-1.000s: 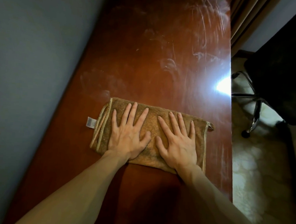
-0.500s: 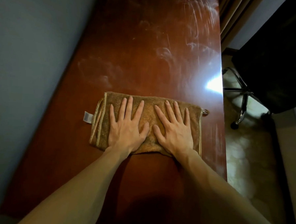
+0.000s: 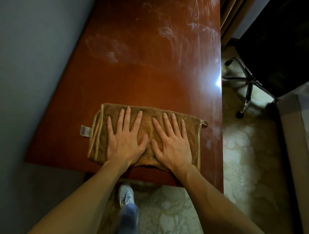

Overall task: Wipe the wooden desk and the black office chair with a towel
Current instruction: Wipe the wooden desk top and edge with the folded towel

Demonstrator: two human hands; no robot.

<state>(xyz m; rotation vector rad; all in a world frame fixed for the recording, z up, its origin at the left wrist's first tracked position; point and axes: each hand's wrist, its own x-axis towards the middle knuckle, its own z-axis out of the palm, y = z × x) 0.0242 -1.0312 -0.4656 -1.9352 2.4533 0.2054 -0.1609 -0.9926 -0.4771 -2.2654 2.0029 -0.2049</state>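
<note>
A folded brown towel (image 3: 148,123) lies flat on the reddish wooden desk (image 3: 143,77), close to its near edge. My left hand (image 3: 125,138) presses on the towel's left half with fingers spread and straight. My right hand (image 3: 172,141) presses on the right half the same way, thumbs nearly touching. A white label (image 3: 84,130) sticks out at the towel's left end. Dusty white smears (image 3: 107,48) cover the far part of the desk. The black office chair (image 3: 283,43) stands to the right of the desk, its chrome base (image 3: 248,89) on the floor.
A grey wall (image 3: 27,65) runs along the desk's left side. Curtains (image 3: 230,15) hang at the far right corner. Patterned pale carpet (image 3: 237,157) covers the floor. My legs and white shoes (image 3: 126,194) show below the desk edge. A bed edge (image 3: 306,133) lies at far right.
Both hands have dragged the towel toward me along the desk to its near edge, leaving a cleaner strip behind. The desk's front edge and my feet have come into view.
</note>
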